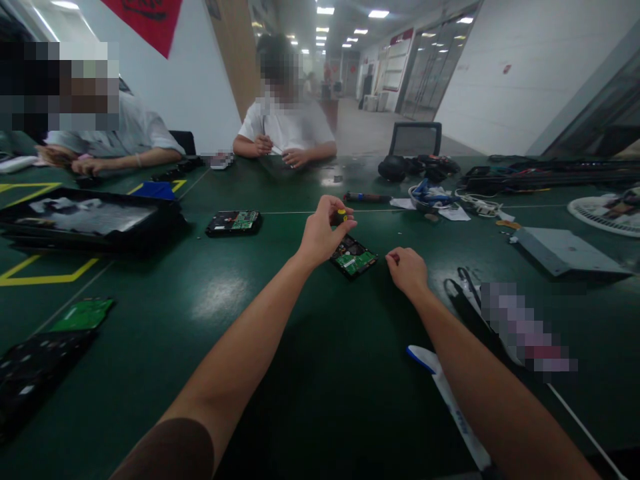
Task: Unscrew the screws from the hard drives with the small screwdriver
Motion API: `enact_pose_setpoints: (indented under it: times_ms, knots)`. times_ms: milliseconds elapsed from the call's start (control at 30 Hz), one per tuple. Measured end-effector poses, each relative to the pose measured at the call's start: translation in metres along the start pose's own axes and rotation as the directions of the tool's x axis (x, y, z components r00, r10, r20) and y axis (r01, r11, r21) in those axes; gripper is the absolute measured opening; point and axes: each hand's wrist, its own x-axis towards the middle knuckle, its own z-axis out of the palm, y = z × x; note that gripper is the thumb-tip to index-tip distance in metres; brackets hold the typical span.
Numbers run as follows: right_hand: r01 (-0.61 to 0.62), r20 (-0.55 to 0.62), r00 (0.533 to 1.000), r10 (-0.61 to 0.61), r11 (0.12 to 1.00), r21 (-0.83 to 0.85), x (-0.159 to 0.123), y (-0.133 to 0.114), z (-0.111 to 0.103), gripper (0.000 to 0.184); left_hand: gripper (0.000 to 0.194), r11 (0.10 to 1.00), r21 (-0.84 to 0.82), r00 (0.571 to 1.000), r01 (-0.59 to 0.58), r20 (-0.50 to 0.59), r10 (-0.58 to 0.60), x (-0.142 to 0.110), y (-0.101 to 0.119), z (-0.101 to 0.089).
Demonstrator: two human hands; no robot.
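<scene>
A hard drive (354,259) with its green circuit board facing up lies on the green table in front of me. Above it, my left hand (324,230) has its thumb and fingers closed round a screwdriver (342,216), whose black and yellow handle end shows. The rest of the tool is hidden or too dark to make out. Just right of the drive, my right hand (409,270) rests low over the table with fingers curled and pressed together. Whether something small is pinched there cannot be seen. Another hard drive (234,223) lies farther left, board up.
A black tray (90,217) stands at the left, with circuit boards (60,347) nearer me. A grey metal case (567,250), cables (435,193) and a white basket (607,212) lie right. A blue-and-white strip (450,400) is under my right forearm. Two people sit across the table.
</scene>
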Motion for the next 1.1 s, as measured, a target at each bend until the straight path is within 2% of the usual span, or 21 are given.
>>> enact_pose_setpoints:
  times_ms: [100,267,367,500,567,633,733,867,1100]
  knots:
    - [0.006,0.003,1.0,-0.006,1.0,-0.007,0.0,-0.001,0.0,0.024,0.032,1.0,-0.014,1.0,0.002,0.027,-0.001,0.001,0.0,-0.002]
    - [0.008,0.008,1.0,-0.008,0.999,-0.034,-0.001,-0.003,-0.001,0.025,0.024,0.988,0.144,0.999,-0.047,0.03,0.043,0.003,0.004,-0.008]
    - [-0.003,0.017,1.0,0.004,0.999,-0.04,-0.002,-0.005,-0.003,0.026,0.024,0.987,0.159,0.998,-0.037,0.049,0.029,0.004,0.006,-0.01]
    - [-0.005,-0.066,0.998,0.006,1.0,0.02,-0.004,-0.013,-0.011,0.025,0.027,0.989,0.138,0.998,-0.046,0.057,0.038,0.004,0.005,-0.009]
    - [0.06,-0.12,0.992,-0.049,0.994,0.091,-0.007,-0.023,-0.017,0.025,0.027,0.989,0.137,0.997,-0.058,0.048,0.052,0.003,0.005,-0.008]
    - [0.169,-0.126,0.981,-0.148,0.97,0.175,-0.013,-0.036,-0.021,0.023,0.027,0.988,0.137,0.997,-0.068,0.042,0.063,0.003,0.004,-0.008]
    - [0.246,-0.038,0.969,-0.246,0.928,0.28,-0.022,-0.058,-0.021,0.02,0.028,0.988,0.141,0.997,-0.066,0.036,0.061,0.003,0.004,-0.007]
    - [0.28,0.007,0.956,-0.293,0.919,0.279,-0.026,-0.077,-0.016,0.013,0.028,0.985,0.16,0.998,-0.06,0.032,0.055,0.003,0.006,-0.007]
    - [0.294,-0.01,0.953,-0.304,0.912,0.287,-0.023,-0.083,-0.011,0.008,0.029,0.987,0.148,0.997,-0.068,0.034,0.063,0.003,0.008,-0.007]
